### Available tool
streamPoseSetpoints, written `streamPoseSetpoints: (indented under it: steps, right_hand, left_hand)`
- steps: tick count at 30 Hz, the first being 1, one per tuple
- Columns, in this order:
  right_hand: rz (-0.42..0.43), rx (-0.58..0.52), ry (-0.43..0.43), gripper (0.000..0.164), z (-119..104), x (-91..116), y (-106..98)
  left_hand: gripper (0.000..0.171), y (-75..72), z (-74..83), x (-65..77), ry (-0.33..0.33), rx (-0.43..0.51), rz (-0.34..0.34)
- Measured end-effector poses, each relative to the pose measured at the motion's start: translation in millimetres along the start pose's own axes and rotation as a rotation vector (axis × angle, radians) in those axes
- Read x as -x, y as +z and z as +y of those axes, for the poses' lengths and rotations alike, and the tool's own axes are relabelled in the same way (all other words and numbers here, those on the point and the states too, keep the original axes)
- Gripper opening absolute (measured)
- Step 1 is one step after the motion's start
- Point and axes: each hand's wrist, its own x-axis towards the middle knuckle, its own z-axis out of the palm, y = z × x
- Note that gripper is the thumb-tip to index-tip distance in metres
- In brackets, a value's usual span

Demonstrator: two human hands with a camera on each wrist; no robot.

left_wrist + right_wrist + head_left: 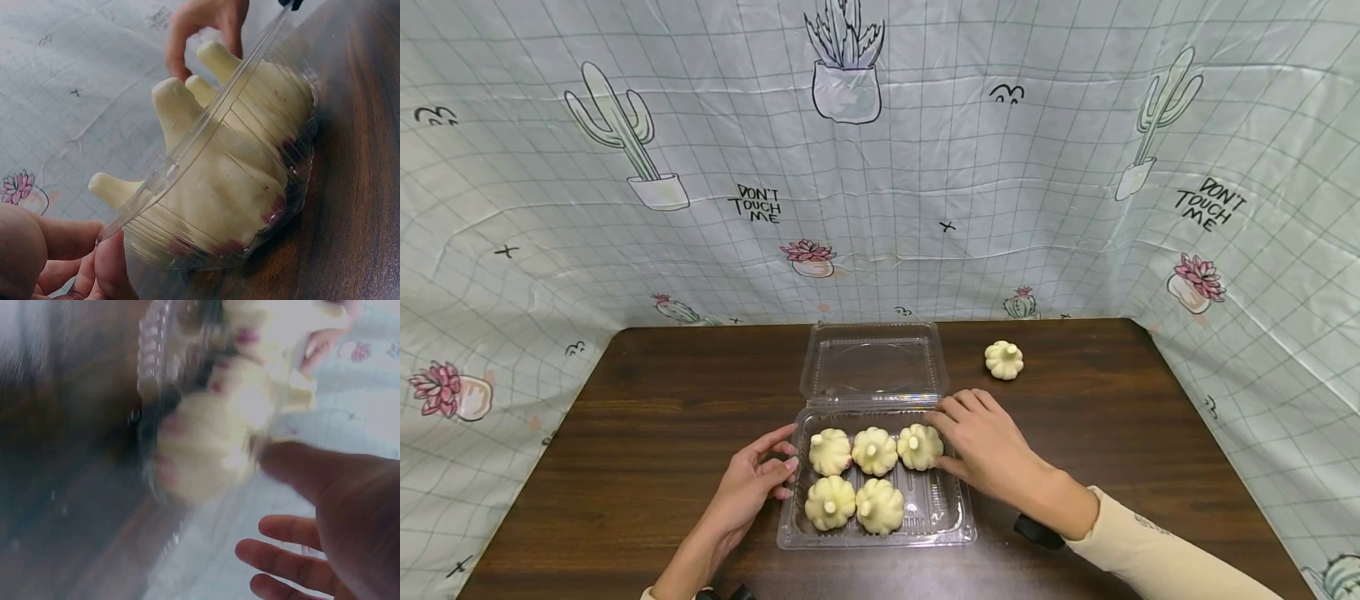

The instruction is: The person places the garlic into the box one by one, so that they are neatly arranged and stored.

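Note:
A clear plastic clamshell container [917, 537] lies open on the table, its lid [880, 367] folded back. Garlic bulbs sit inside: three in the back row and two in the front, with bare room at the front right corner. My left hand [748, 483] pinches the container's left rim between thumb and finger, plain in the left wrist view. At the back right garlic bulb [919, 447] is my right hand [988, 442], fingers spread around it. In the right wrist view the thumb [290, 465] is right at a blurred bulb [206, 450], other fingers apart from it.
One more garlic bulb [1003, 360] lies on the dark wooden table [647, 433], right of the lid. A pale grid-patterned cloth [895, 167] with cactus prints hangs behind the table and along its sides.

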Motion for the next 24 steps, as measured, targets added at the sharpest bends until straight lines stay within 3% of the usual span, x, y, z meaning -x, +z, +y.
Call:
streamPoseSetpoints:
  steps: [10, 18, 24]
  right_hand:
    - [0.194, -0.021, 0.076, 0.073, 38, 15, -4]
    - [0.233, -0.011, 0.179, 0.086, 65, 26, 1]
    - [0.198, -0.023, 0.291, 0.111, 85, 32, 7]
  left_hand:
    - [0.056, 0.6, 0.7, 0.1, -0.004, -0.005, 0.004]
    - [0.057, -0.5, -0.9, 0.6, 0.004, -0.005, -0.008]
    - [0.057, 0.3, -1.0, 0.2, 0.005, 0.012, -0.008]
